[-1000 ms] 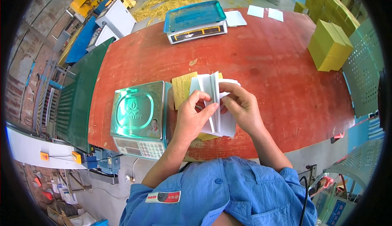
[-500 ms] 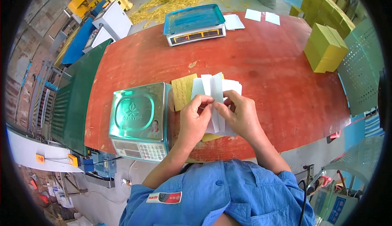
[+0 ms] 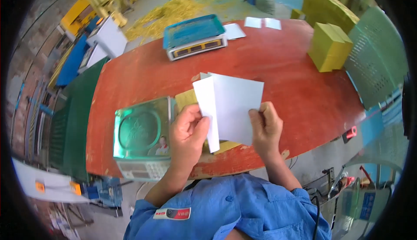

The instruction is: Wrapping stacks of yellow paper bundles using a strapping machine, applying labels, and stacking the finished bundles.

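Observation:
Both hands hold a white sheet of paper [image 3: 236,105] above the near part of the red table. Along its left side runs a narrow folded flap, which my left hand [image 3: 189,129] pinches with thumb and fingers. The right edge is gripped low down by my right hand [image 3: 266,127], thumb on top. Under the paper lies yellow paper-like material [image 3: 186,97], mostly hidden. Just left of my left hand stands a weighing scale [image 3: 141,131] with a shiny metal pan.
A second scale [image 3: 195,31] with a blue tray stands at the table's far side, near several white sheets [image 3: 234,31]. A yellow block-like stack [image 3: 329,47] sits at the right end of the red table [image 3: 282,66]. Beyond is a yellow heap [image 3: 169,14] on the floor.
The paper has spread from a narrow folded shape into a wide sheet with a flap. My hands have moved apart, the left leftward and the right slightly rightward. The whole view has shifted.

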{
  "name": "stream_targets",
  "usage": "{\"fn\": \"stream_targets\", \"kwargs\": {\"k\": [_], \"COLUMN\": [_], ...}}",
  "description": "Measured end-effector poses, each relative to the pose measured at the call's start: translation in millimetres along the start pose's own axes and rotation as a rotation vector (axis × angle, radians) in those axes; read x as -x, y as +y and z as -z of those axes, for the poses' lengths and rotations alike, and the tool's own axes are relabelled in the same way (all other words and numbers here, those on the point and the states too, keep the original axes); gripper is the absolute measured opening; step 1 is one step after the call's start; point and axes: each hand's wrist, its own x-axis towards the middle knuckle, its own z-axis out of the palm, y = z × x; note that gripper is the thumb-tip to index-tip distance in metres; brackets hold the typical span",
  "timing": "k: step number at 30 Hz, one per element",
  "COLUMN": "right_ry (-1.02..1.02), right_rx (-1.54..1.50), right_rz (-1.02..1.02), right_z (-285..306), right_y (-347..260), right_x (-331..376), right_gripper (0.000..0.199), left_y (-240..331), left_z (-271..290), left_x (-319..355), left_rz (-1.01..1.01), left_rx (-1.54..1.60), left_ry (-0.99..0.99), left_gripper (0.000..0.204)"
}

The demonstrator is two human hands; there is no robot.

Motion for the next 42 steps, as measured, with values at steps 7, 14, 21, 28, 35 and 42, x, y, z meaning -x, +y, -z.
{"fn": "stream_targets", "kwargs": {"k": [7,14,21,28,35,42], "right_ry": [0.182,0.386,0.61,0.767,0.804,0.826], "right_rx": [0.006,0.051,-0.264,-0.611,-0.569,-0.525], "right_rz": [0.091,0.129,-0.01,-0.142,-0.316,-0.38], "right_z": [48.0,161.7,273.8,345.4,362.5,376.4], "right_y": [0.3,37.7,115.0,224.8,276.3,310.0], "right_x": [0.7,-40.8,-121.8,-175.0,-182.7,-186.6], "right_gripper": [0.004,0.007,0.016,0.016,0.012,0.016], "left_y": [7.5,2.8,-49.7,-150.9,-254.3,-278.0], "left_z": [-57.1,-176.5,-314.7,-454.3,-516.1,-546.9], "left_x": [-31.2,-87.1,-180.5,-316.5,-405.5,-411.5], "left_rz": [-0.018,-0.094,-0.162,0.275,0.353,-0.081], "left_rx": [-0.088,-0.209,-0.128,0.573,0.524,-0.496], "left_ry": [-0.223,-0.537,-0.421,-0.137,0.043,0.138], "left_gripper": [0.004,0.007,0.008,0.011,0.012,0.013]}}
